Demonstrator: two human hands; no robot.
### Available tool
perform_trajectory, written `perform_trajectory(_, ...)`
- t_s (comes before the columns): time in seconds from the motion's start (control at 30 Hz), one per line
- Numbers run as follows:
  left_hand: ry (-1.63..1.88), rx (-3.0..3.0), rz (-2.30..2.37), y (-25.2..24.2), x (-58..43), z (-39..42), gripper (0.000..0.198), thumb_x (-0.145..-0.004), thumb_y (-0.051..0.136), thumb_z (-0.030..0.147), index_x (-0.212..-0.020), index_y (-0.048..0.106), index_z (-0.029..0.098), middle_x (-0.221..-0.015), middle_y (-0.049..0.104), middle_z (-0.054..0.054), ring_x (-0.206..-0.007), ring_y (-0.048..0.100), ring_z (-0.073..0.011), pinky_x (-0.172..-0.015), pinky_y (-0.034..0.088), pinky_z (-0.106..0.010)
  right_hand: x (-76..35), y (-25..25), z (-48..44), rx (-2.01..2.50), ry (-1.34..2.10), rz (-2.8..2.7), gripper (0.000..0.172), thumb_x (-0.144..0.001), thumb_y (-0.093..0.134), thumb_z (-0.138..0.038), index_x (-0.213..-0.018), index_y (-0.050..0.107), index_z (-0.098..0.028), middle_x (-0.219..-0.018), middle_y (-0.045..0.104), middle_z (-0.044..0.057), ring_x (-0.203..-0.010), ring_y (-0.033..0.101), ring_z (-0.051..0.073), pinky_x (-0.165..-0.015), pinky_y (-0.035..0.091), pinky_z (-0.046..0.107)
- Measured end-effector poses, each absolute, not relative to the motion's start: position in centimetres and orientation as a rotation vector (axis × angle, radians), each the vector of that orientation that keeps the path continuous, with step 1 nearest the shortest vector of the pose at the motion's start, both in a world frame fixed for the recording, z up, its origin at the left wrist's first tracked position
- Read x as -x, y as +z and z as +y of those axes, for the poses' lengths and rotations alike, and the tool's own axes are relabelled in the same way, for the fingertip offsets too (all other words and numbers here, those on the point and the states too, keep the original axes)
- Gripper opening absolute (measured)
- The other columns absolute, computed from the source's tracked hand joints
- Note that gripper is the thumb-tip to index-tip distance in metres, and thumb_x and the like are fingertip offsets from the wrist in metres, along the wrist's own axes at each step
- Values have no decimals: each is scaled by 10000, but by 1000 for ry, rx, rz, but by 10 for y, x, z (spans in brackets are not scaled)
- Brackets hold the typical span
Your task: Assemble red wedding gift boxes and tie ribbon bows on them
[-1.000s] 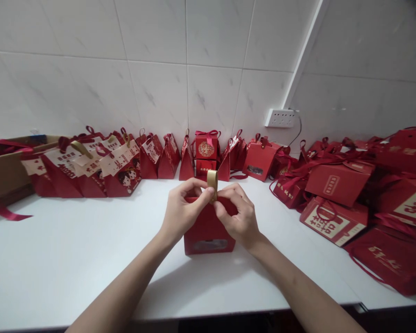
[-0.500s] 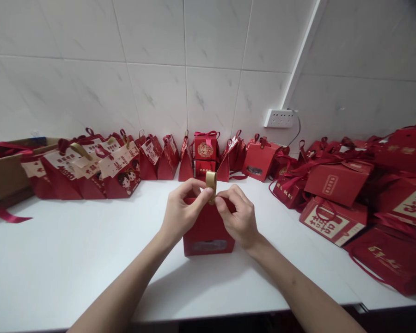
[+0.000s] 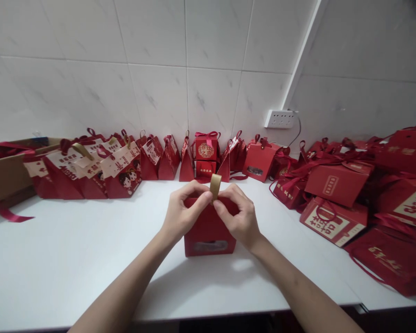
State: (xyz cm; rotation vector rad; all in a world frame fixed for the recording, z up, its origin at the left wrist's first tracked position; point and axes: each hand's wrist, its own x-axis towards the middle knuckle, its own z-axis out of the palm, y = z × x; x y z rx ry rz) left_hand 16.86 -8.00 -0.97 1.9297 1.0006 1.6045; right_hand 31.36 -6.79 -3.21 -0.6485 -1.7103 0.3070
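Observation:
A red gift box (image 3: pixel 208 233) with a clear window low on its front stands upright on the white table, in the middle of the view. Out of its top edge rises a loop of gold ribbon (image 3: pixel 215 184). My left hand (image 3: pixel 187 208) is closed at the top left of the box, its thumb and index finger pinching beside the ribbon's base. From the other side my right hand (image 3: pixel 238 213) pinches the top right, thumb tip close to the ribbon. The fingers hide the spot where the ribbon meets the box.
Several red gift boxes (image 3: pixel 121 173) line the wall on the left, beside a cardboard carton (image 3: pixel 7 180). Stacked boxes with ribbons (image 3: pixel 336 185) fill the right side. A white socket strip (image 3: pixel 279 119) is on the tiled wall. The white table's (image 3: pixel 90 259) front edge lies below.
The gold ribbon loop has shifted slightly right and turned, standing between the two thumbs. Both hands keep their pinch at the box top, with small finger movements.

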Motion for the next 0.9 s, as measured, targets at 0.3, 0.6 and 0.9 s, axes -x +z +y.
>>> perform_trajectory(0.3,1625,-2084,1013,-12,-164,-77,70,-776,606,220,-744,650,175,-729,663,-13,-661,588,-126,-645,459,-236,-315,-30,-65,625,414,-1694,82,-811,549,-164,-750,583,-208,-718,517,-15,-692,528,125,-654,446,257)
perform_trajectory(0.6,1601,-2063,1007,-14,-162,-75,108,-792,587,254,-734,637,178,-710,657,-8,-652,595,-125,-633,464,-234,-317,-30,-62,618,407,-1734,84,-813,550,-169,-745,579,-210,-707,512,-19,-685,521,123,-650,445,257)
perform_trajectory(0.9,1527,-1963,1057,-17,-162,-75,91,-726,606,224,-790,644,171,-788,698,-30,-713,632,-160,-658,496,-259,-318,-30,-63,631,441,-1716,81,-808,551,-175,-745,588,-211,-707,525,-14,-692,533,129,-669,459,268)
